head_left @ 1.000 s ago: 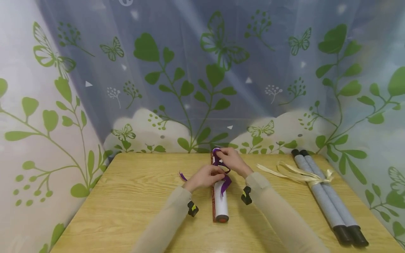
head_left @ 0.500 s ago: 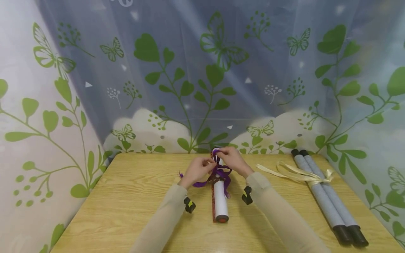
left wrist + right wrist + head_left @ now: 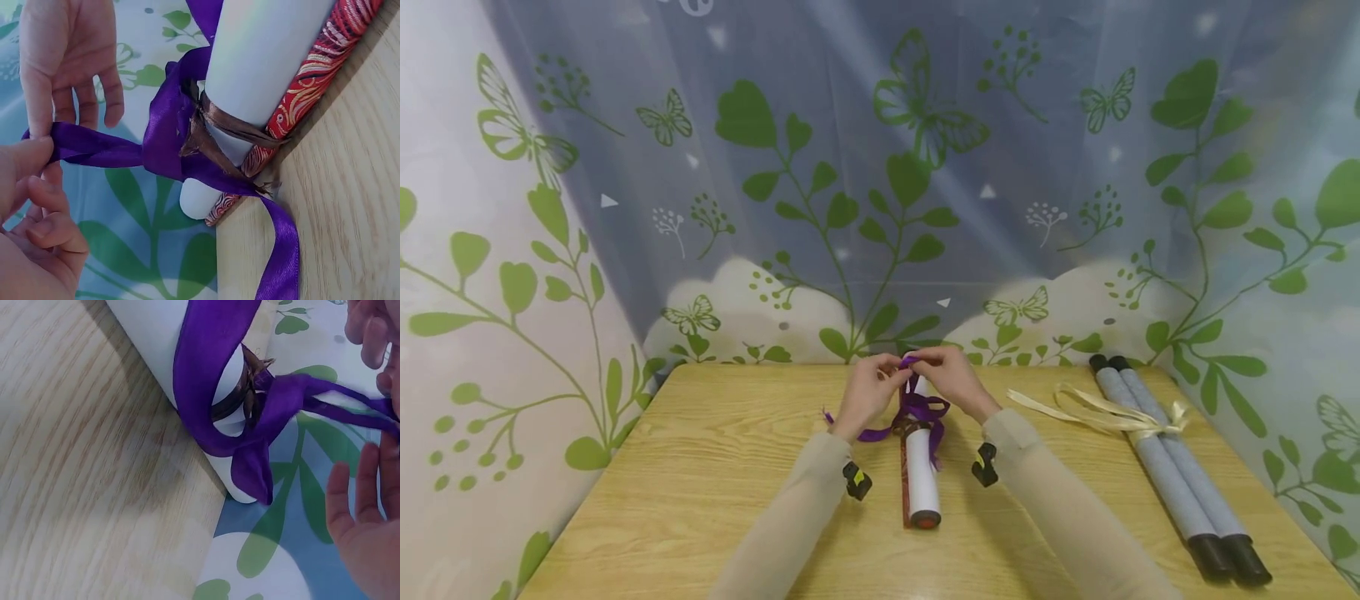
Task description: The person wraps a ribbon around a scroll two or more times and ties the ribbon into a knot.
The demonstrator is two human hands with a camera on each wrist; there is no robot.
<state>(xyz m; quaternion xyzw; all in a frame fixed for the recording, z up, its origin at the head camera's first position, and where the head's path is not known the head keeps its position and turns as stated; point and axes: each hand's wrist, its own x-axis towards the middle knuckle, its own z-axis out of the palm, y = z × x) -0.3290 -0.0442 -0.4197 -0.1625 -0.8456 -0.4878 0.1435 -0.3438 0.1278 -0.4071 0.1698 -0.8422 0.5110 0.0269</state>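
A white rolled scroll (image 3: 924,475) with a red patterned strip (image 3: 312,75) along its side lies on the table, pointing away from me. Round its middle runs a thin brown tie (image 3: 234,122), and a purple ribbon (image 3: 164,134) is looped and knotted over it. Above the far end, my left hand (image 3: 868,393) pinches a drawn-up loop of the ribbon between thumb and finger. Close beside it, my right hand (image 3: 955,383) pinches the same loop, its other fingers loosely extended in the left wrist view. One ribbon tail (image 3: 281,244) trails over the tabletop.
Two grey rolls (image 3: 1172,475) with dark ends lie at the table's right side, bound by a cream ribbon (image 3: 1142,421). Behind the wooden table (image 3: 715,467) hangs a curtain (image 3: 820,250) with leaves and butterflies.
My left hand has moved up and away from the scroll's middle to meet the right hand at the raised ribbon. The right hand has barely moved; the scroll stays in place.
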